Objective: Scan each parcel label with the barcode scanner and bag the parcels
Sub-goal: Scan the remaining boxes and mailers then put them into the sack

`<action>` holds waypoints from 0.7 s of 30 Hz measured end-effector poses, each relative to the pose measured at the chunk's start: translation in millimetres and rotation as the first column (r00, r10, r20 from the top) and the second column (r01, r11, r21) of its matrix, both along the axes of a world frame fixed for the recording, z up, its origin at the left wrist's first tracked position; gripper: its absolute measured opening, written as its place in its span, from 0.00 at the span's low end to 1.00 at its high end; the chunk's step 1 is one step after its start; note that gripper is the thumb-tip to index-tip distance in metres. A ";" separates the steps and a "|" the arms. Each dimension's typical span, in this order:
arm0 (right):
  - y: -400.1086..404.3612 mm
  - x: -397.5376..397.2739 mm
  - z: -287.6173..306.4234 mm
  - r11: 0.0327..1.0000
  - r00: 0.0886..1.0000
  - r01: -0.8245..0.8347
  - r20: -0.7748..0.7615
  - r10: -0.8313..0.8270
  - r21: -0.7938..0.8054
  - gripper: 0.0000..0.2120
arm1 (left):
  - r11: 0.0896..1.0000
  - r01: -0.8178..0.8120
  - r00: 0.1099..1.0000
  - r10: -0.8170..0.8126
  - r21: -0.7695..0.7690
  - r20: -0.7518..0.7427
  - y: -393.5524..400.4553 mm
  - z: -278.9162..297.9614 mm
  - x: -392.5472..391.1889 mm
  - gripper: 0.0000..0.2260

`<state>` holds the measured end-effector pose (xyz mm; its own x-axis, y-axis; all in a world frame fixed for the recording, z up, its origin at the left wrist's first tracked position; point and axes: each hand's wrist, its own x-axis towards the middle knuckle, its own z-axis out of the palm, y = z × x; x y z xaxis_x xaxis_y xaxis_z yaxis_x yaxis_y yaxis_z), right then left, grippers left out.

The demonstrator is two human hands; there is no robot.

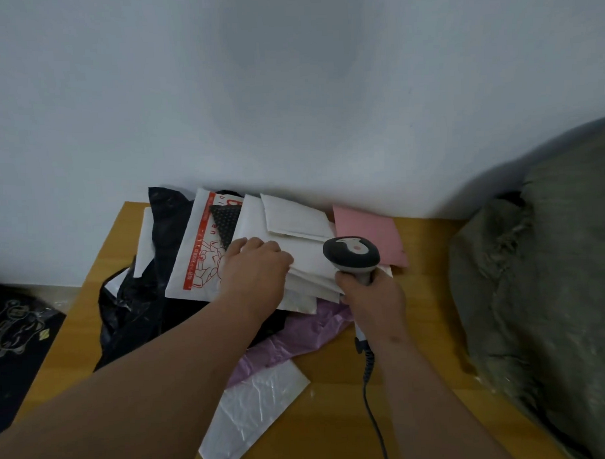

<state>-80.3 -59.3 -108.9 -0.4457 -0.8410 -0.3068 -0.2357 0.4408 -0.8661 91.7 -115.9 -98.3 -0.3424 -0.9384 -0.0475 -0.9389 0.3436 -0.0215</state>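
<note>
Nearest the viewer, one silver mailer (252, 413) lies flat on the wooden table (336, 362), its near corner over the table's front edge; beside it the scanner's coiled cable (368, 381) runs down toward the bottom of the frame. Next come one lilac poly bag (298, 336) and crumpled black poly bags (132, 304), probably two, though the folds prevent a firm count. The right hand (374, 299) clenches the handle of the single scanner (351, 253), whose head points away over the pile; whether the trigger is pressed cannot be told. The left hand (256, 265) rests on the white mailers (309, 263), fingers curled over the edge of the top one and seemingly lifting or fanning it. About four white mailers are stacked here, edges overlapping, so the count is approximate. Left of them lies one red-printed mailer (199, 246), and behind, against the wall (289, 92), one pink envelope (369, 230). At far right slumps one large grey-green woven sack (543, 289), judged to be the bag for scanned parcels. No label is visible on any upper face, so the step in hand appears to be finding one: the top mailer should be turned label-up, held flat and steady by the left hand with fingers clear of the barcode, and the scanner tilted slightly to the surface to avoid glare before the parcel goes to the sack.
</note>
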 end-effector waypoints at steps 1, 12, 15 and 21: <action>2.7 -0.7 3.7 1.000 1.000 0.009 -0.004 -0.009 -0.017 0.08 | 1.000 0.007 1.000 -0.008 -0.018 -0.014 3.3 2.2 -0.5 0.15; 53.6 4.5 44.2 0.973 0.983 0.176 -0.021 -0.181 -0.150 0.09 | 0.997 0.035 0.993 -0.043 -0.069 -0.109 56.3 42.5 -1.1 0.08; 73.9 6.5 62.8 0.933 0.962 0.260 -0.019 -0.273 -0.249 0.09 | 0.995 0.005 0.984 -0.022 -0.096 -0.179 68.3 60.9 3.2 0.09; 109.6 10.6 93.7 0.811 0.902 0.415 0.070 -0.425 -0.412 0.10 | 0.990 -0.080 0.929 0.032 -0.116 -0.368 96.4 99.3 13.1 0.16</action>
